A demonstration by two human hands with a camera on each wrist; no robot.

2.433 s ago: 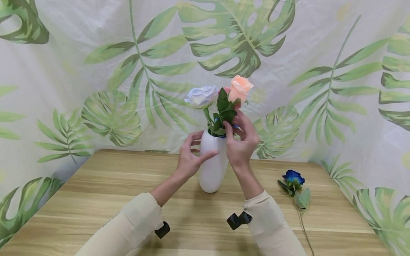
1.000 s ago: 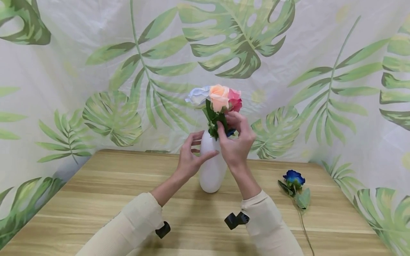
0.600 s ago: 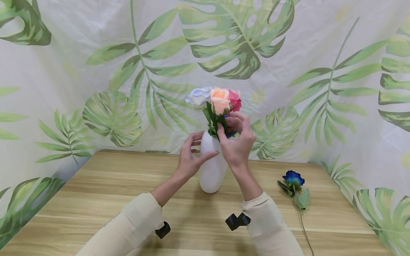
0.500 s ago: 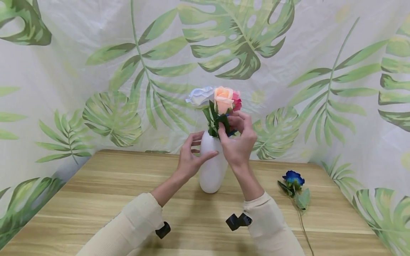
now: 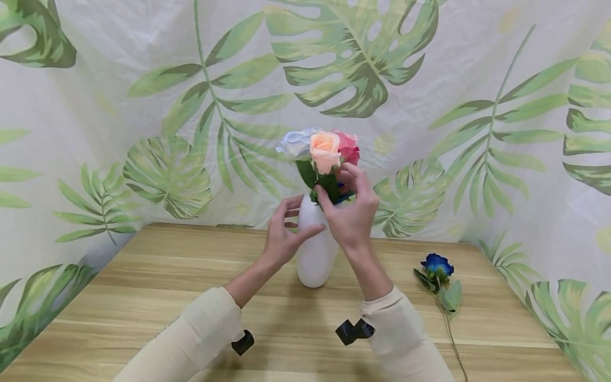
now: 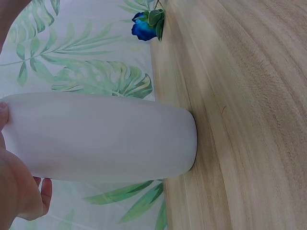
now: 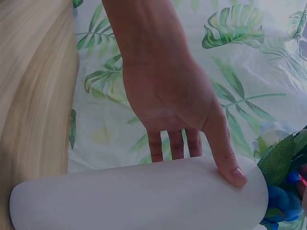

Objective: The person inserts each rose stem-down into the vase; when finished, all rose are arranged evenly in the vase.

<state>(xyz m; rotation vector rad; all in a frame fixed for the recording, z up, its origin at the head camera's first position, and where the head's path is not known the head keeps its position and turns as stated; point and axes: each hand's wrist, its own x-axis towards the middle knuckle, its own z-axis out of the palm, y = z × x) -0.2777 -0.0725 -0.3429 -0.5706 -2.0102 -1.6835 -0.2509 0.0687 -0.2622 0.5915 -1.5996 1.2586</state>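
A white vase [image 5: 315, 249] stands upright on the wooden table. My left hand [image 5: 281, 233] grips its upper part, the thumb lying across the near side just below the rim. Over the mouth, my right hand [image 5: 350, 209] pinches the peach rose [image 5: 325, 151] under its bloom, among green leaves [image 5: 307, 172]; its stem is hidden. Behind this bloom show a pale blue-white rose [image 5: 295, 142] on the left and a pinkish-red rose [image 5: 350, 148] on the right. Low at the rim sits a blue flower [image 7: 283, 203], mostly hidden by leaves and fingers.
To the right, a blue rose [image 5: 437, 266] lies on the table [image 5: 191, 265] with its long stem toward the front edge. A leaf-printed cloth [image 5: 238, 79] hangs behind the table. Black wrist cameras [image 5: 354, 331] hang below both sleeves.
My right hand has brought the peach rose leftward and lower, in front of the other blooms, then shifted it slightly side to side. The pinkish-red rose shows more. The left hand has stayed put.
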